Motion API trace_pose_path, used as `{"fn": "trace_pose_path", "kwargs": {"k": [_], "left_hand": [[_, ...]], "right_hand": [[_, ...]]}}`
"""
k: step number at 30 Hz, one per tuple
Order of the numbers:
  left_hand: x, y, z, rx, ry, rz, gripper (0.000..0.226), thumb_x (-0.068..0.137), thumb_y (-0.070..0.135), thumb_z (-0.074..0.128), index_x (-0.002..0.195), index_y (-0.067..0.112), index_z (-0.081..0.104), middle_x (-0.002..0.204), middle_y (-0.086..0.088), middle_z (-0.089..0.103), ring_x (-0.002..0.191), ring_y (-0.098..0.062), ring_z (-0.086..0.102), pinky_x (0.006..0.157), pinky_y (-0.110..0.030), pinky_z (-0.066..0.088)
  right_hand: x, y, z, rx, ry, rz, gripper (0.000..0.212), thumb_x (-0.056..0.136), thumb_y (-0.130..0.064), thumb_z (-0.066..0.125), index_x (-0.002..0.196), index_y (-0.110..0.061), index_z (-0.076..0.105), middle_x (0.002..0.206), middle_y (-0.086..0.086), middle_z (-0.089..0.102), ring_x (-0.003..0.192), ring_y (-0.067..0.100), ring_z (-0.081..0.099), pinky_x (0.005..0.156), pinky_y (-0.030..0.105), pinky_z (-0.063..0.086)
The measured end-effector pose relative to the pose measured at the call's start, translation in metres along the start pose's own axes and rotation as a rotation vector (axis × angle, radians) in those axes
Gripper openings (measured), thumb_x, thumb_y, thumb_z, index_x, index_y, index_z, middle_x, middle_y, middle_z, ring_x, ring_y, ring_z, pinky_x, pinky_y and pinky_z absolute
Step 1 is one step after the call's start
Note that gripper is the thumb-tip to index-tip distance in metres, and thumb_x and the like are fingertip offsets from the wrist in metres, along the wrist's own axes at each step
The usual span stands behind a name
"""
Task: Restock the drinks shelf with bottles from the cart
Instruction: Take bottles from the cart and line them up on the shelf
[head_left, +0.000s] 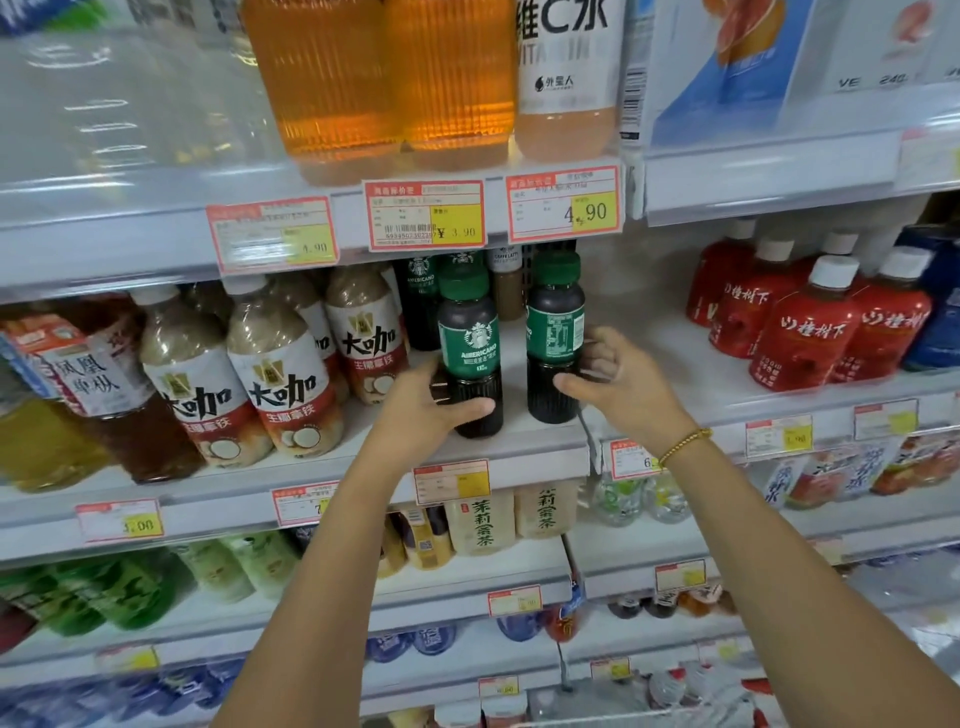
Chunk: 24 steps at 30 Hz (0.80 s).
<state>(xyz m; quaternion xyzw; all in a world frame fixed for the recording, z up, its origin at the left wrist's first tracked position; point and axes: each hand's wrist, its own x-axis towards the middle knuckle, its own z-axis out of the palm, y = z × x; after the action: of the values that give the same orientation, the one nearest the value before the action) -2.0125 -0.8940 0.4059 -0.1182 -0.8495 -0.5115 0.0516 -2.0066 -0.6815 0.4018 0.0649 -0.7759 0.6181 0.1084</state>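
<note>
The left hand (431, 410) is curled round the left bottle (469, 340), low down — the right hand (626, 387) round the right bottle (555, 332).

glossy plastic coffee bottles (470, 358), smooth white shelf (519, 441), paper price tags (425, 215)

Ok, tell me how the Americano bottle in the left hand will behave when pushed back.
The Americano bottle looks full of dark liquid, so probably heavy for its size. Tall on a narrow base, it may tip if pushed high; the left hand grips it low. The white shelf looks smooth, so it should slide.
</note>
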Motion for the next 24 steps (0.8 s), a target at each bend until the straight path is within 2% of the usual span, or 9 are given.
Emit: {"fn": "trace_pose_path", "kwargs": {"k": [2,4,7,10,13,16,18,22,24], "left_hand": [[-0.001,0.003,0.009,0.063,0.149,-0.006,0.061,0.068,0.022,0.082,0.122,0.014,0.054,0.104,0.007,0.062,0.096,-0.009,0.058,0.081,-0.022,0.043],[0.0,0.003,0.019,0.099,0.273,-0.011,0.071,0.065,0.03,0.084,0.124,0.012,0.049,0.113,0.001,0.064,0.1,-0.015,0.059,0.081,-0.023,0.043],[0.002,0.0,0.026,0.105,0.313,-0.034,0.08,0.063,0.035,0.084,0.128,0.011,0.045,0.12,-0.003,0.063,0.108,-0.02,0.06,0.083,-0.026,0.046],[0.003,-0.001,0.023,0.093,0.299,-0.037,0.078,0.063,0.034,0.084,0.127,0.012,0.046,0.121,-0.003,0.064,0.107,-0.018,0.06,0.081,-0.024,0.044],[0.0,0.001,0.022,0.072,0.281,-0.027,0.074,0.065,0.031,0.084,0.126,0.013,0.048,0.12,-0.002,0.064,0.108,-0.017,0.059,0.082,-0.022,0.042],[-0.001,0.002,0.02,0.052,0.267,-0.023,0.07,0.067,0.028,0.083,0.126,0.013,0.049,0.12,-0.002,0.063,0.106,-0.016,0.058,0.083,-0.022,0.041],[-0.001,0.002,0.015,0.055,0.234,-0.04,0.067,0.07,0.026,0.081,0.127,0.012,0.05,0.122,-0.003,0.062,0.106,-0.014,0.057,0.084,-0.022,0.04],[0.002,-0.004,0.003,0.068,0.132,-0.111,0.054,0.077,0.024,0.075,0.125,0.011,0.055,0.123,-0.002,0.061,0.106,-0.011,0.054,0.089,-0.023,0.039],[0.002,-0.004,0.005,0.125,0.157,-0.147,0.056,0.076,0.028,0.075,0.124,0.008,0.054,0.119,0.0,0.06,0.108,-0.015,0.055,0.088,-0.026,0.042]], "right_hand": [[0.001,0.002,0.002,0.0,-0.054,0.016,0.051,0.079,-0.003,0.071,0.121,-0.015,0.045,0.111,0.001,0.058,0.109,0.018,0.057,0.101,0.03,0.044],[0.004,0.005,0.007,-0.171,-0.009,0.02,0.06,0.069,-0.022,0.081,0.116,-0.018,0.045,0.114,0.0,0.057,0.107,0.016,0.056,0.095,0.031,0.046],[0.009,0.009,0.014,-0.396,0.121,0.0,0.066,0.057,-0.038,0.087,0.107,-0.013,0.051,0.109,0.006,0.062,0.101,0.022,0.058,0.087,0.039,0.05],[0.014,0.011,0.013,-0.402,0.066,-0.023,0.052,0.065,-0.029,0.083,0.106,-0.017,0.052,0.107,0.006,0.063,0.101,0.023,0.059,0.09,0.042,0.051],[0.012,0.01,0.012,-0.196,-0.102,0.017,0.047,0.075,-0.013,0.074,0.111,-0.024,0.045,0.115,0.001,0.06,0.114,0.019,0.056,0.101,0.04,0.045],[0.01,0.006,0.016,-0.239,-0.009,0.015,0.057,0.07,-0.023,0.081,0.115,-0.017,0.047,0.109,-0.004,0.056,0.103,0.012,0.055,0.088,0.025,0.044],[0.011,0.003,0.019,-0.298,0.099,-0.001,0.058,0.064,-0.025,0.085,0.11,-0.012,0.052,0.099,-0.003,0.06,0.091,0.012,0.058,0.079,0.024,0.046],[0.013,0.008,0.02,-0.13,0.005,0.017,0.047,0.07,-0.007,0.08,0.108,-0.016,0.053,0.094,-0.007,0.064,0.085,0.003,0.061,0.093,0.03,0.051],[0.015,0.01,0.02,-0.161,-0.005,0.016,0.049,0.07,-0.01,0.08,0.112,-0.013,0.054,0.1,-0.002,0.065,0.089,0.009,0.062,0.093,0.029,0.05]]}}
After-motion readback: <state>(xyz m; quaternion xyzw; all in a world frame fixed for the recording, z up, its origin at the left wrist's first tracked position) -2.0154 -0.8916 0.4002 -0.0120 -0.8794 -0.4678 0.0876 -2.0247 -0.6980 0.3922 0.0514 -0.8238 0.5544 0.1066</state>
